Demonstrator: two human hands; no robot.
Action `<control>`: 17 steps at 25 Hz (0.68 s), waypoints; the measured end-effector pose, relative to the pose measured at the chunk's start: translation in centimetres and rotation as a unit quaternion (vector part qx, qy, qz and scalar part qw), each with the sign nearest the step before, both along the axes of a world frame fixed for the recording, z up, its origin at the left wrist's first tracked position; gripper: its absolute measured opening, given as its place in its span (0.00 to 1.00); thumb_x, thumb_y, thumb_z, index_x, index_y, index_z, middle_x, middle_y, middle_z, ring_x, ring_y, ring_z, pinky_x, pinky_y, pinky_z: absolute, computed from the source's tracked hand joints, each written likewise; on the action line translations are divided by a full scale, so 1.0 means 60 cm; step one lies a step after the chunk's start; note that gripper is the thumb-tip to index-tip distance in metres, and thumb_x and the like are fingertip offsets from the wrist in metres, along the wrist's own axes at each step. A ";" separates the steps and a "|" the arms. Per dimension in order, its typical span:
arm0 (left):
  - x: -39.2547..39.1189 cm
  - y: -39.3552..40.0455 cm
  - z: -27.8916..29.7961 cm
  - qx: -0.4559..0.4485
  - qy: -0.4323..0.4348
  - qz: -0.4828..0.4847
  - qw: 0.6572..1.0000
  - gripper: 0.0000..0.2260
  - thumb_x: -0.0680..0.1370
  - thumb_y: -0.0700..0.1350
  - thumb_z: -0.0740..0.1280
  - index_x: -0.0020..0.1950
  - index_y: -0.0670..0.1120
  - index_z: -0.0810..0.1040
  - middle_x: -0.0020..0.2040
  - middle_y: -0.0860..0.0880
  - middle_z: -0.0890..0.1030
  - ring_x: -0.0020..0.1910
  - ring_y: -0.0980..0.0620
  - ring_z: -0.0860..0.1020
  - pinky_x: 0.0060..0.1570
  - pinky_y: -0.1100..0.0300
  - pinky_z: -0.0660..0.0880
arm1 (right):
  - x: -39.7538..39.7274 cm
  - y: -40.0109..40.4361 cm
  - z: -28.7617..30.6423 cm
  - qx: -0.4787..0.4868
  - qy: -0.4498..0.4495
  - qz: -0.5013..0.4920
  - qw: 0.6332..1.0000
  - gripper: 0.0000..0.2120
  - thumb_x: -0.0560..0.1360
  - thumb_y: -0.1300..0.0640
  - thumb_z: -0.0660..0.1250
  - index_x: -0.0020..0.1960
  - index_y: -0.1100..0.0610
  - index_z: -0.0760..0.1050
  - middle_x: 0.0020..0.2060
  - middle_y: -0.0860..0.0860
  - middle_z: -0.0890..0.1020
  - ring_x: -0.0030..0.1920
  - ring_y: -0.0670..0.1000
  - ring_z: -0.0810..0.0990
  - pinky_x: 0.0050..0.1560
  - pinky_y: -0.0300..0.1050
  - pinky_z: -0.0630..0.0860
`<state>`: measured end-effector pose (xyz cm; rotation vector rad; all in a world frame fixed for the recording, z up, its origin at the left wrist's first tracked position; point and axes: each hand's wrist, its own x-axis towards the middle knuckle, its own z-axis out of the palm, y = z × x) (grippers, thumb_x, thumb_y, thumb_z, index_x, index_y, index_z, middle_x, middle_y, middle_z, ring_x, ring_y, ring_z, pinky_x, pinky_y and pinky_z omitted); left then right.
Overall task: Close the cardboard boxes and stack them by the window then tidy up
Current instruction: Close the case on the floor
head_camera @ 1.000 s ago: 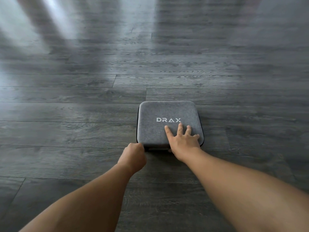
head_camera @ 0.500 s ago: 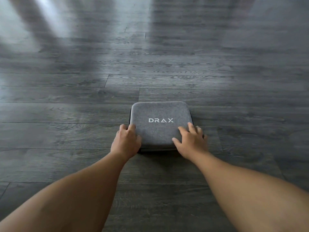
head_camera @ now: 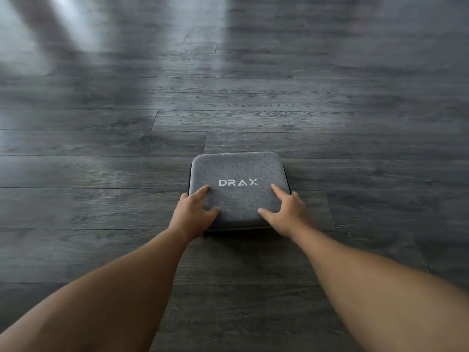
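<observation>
Flat square grey felt zip case, white DRAX lettering (head_camera: 238, 184), lies flat on dark grey wood-plank floor (head_camera: 101, 148), centre of view, lid down. Left hand (head_camera: 195, 214) grips near-left corner: thumb and forefinger on top, remaining fingers wrapped over side edge. Right hand (head_camera: 284, 214) mirrors on near-right corner. Symmetric two-corner hold likely for level lift, part of tidy-up. No cardboard boxes or window in view; pale light streaks far floor.

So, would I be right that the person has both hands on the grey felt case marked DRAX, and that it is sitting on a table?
Not quite: both hands, left and right, are on the DRAX case, but the head view shows it lying on the dark wooden floor, not on a table.
</observation>
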<state>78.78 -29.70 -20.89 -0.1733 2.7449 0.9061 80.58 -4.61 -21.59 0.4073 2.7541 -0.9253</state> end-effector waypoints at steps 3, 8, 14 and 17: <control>-0.006 -0.002 0.004 -0.010 0.005 0.005 1.000 0.33 0.73 0.57 0.73 0.76 0.56 0.67 0.64 0.41 0.74 0.65 0.42 0.73 0.64 0.50 0.70 | -0.007 0.000 0.012 0.017 0.003 0.018 1.000 0.43 0.69 0.37 0.74 0.79 0.46 0.62 0.70 0.60 0.69 0.71 0.60 0.70 0.69 0.50 0.69; -0.011 -0.003 0.080 -0.022 0.003 -0.008 1.000 0.34 0.72 0.58 0.74 0.76 0.55 0.67 0.66 0.42 0.75 0.67 0.42 0.72 0.67 0.47 0.71 | -0.009 0.006 0.096 0.026 0.019 0.025 0.999 0.44 0.68 0.36 0.76 0.78 0.48 0.64 0.65 0.59 0.73 0.67 0.59 0.73 0.65 0.46 0.70; -0.016 0.037 0.364 -0.041 0.023 -0.054 0.997 0.34 0.70 0.58 0.76 0.75 0.55 0.70 0.65 0.41 0.76 0.66 0.41 0.73 0.66 0.48 0.72 | 0.038 0.036 0.357 0.003 0.024 -0.025 0.999 0.45 0.67 0.34 0.75 0.78 0.48 0.64 0.62 0.59 0.76 0.63 0.59 0.76 0.62 0.50 0.74; 0.000 0.063 0.558 -0.042 0.030 -0.093 0.994 0.34 0.70 0.58 0.76 0.74 0.56 0.70 0.65 0.41 0.76 0.66 0.41 0.74 0.65 0.49 0.72 | 0.080 0.061 0.550 -0.003 0.040 -0.055 0.998 0.45 0.66 0.35 0.76 0.78 0.50 0.66 0.65 0.59 0.78 0.66 0.60 0.76 0.64 0.50 0.74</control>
